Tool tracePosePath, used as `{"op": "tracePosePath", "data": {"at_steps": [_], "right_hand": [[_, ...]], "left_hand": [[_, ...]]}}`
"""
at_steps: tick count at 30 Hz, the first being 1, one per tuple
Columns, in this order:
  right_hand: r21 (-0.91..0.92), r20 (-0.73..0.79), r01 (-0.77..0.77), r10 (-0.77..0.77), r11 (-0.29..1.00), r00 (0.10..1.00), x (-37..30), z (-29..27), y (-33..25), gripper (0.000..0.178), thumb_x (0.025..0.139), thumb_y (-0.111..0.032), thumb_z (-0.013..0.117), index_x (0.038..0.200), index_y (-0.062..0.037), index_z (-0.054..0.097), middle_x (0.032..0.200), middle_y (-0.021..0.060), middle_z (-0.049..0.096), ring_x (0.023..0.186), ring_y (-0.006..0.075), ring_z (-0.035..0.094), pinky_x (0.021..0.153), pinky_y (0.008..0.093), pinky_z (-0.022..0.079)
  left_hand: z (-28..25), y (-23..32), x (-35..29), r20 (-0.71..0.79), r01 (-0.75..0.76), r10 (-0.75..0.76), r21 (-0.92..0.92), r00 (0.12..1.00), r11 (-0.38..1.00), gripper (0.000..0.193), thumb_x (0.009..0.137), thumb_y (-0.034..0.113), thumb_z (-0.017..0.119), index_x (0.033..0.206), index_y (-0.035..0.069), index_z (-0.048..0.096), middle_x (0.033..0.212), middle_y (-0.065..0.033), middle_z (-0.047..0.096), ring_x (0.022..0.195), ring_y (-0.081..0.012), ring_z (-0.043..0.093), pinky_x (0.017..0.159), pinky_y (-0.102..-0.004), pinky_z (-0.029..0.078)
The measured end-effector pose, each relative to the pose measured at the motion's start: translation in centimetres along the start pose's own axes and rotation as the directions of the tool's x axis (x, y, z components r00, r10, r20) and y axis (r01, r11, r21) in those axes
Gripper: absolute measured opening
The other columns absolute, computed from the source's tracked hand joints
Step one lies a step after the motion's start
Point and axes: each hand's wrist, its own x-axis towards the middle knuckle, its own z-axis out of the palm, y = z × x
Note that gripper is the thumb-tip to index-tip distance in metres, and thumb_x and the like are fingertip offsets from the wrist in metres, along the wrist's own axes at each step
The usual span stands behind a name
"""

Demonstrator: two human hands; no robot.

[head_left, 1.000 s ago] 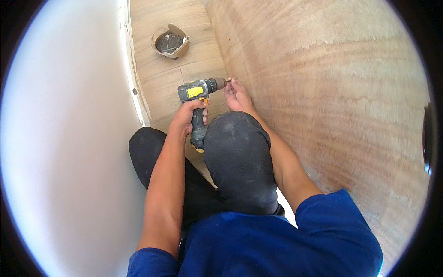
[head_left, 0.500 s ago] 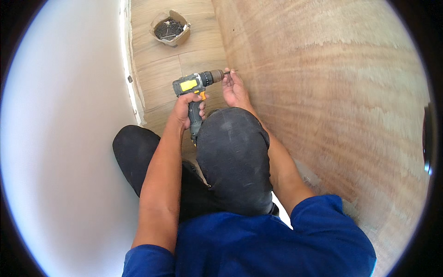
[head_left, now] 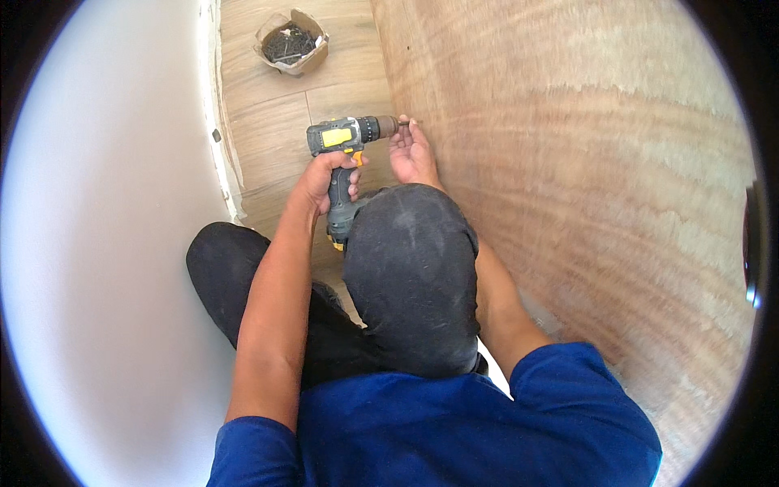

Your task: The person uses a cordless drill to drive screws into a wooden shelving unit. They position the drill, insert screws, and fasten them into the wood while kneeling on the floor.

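My left hand [head_left: 323, 183] is wrapped round the grip of a dark cordless drill [head_left: 334, 136] with yellow patches and an orange trigger, one finger at the trigger. The drill lies level, its chuck pointing right toward a large plywood panel [head_left: 568, 162]. At the front of the chuck, my right hand [head_left: 412, 156] pinches a thin dark screw [head_left: 411, 122] between thumb and fingertips. The screw's point is at or very near the panel's face; I cannot tell whether it touches. My fingers partly hide where the bit meets the screw.
A torn cardboard box [head_left: 316, 61] of dark screws stands on the wood-look floor [head_left: 268, 146] ahead. A white wall [head_left: 114, 203] closes in on the left, with a rough edge at its foot. My bent knee [head_left: 410, 268] rises between my forearms.
The view has shifted slightly, and the box appears a little farther up and left. The drill has levelled out, its rear slightly higher. Both hands keep their holds.
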Motion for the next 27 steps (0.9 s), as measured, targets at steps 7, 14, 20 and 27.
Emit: {"op": "tracePosePath", "data": {"at_steps": [7, 14, 20, 27], "right_hand": [[-0.029, 0.057, -0.033, 0.035, 0.999, 0.998, 0.1, -0.9, -0.8, 0.016, 0.103, -0.016, 0.069, 0.117, -0.0091, 0.066, 0.111, 0.0030, 0.074, 0.103, 0.0154, 0.066, 0.089, 0.0301, 0.051], [-0.017, -0.001, 0.021, -0.021, 1.000, 1.000, 0.2, 0.1, 0.2, 0.018, 0.104, -0.018, 0.068, 0.119, -0.0086, 0.065, 0.112, 0.0027, 0.073, 0.103, 0.0138, 0.065, 0.088, 0.0291, 0.050], [-0.082, 0.065, -0.020, 0.025, 0.996, 0.998, -0.1, -0.8, -0.2, 0.020, 0.105, -0.022, 0.067, 0.120, -0.0084, 0.065, 0.113, 0.0006, 0.071, 0.103, 0.0116, 0.062, 0.090, 0.0278, 0.050], [-0.040, 0.057, 0.019, -0.017, 0.999, 0.998, 1.0, -0.8, 0.1, 0.018, 0.105, -0.020, 0.066, 0.117, -0.0084, 0.065, 0.111, 0.0015, 0.071, 0.100, 0.0121, 0.063, 0.087, 0.0272, 0.050]], "left_hand": [[0.1, -0.2, 0.0, -0.025, 0.007, -0.008, -0.006, 1.000, 1.000, 0.036, 0.085, 0.020, 0.061, 0.115, 0.000, 0.065, 0.069, -0.0043, 0.060, 0.055, -0.0181, 0.055, 0.056, -0.0367, 0.049], [-0.5, -0.7, 0.5, 0.019, 0.020, -0.019, -0.081, 1.000, 0.996, 0.037, 0.085, 0.020, 0.061, 0.115, -0.002, 0.064, 0.070, -0.0053, 0.060, 0.056, -0.0188, 0.055, 0.057, -0.0362, 0.049], [-0.3, -0.6, -0.3, -0.023, 0.040, -0.041, -0.050, 0.999, 0.998, 0.040, 0.085, 0.022, 0.060, 0.117, -0.003, 0.063, 0.070, -0.0063, 0.059, 0.057, -0.0191, 0.055, 0.056, -0.0338, 0.049], [-0.4, -0.7, 0.8, 0.016, 0.027, -0.026, -0.062, 1.000, 0.998, 0.038, 0.085, 0.021, 0.059, 0.116, -0.001, 0.063, 0.070, -0.0054, 0.059, 0.057, -0.0183, 0.056, 0.056, -0.0351, 0.050]]}}
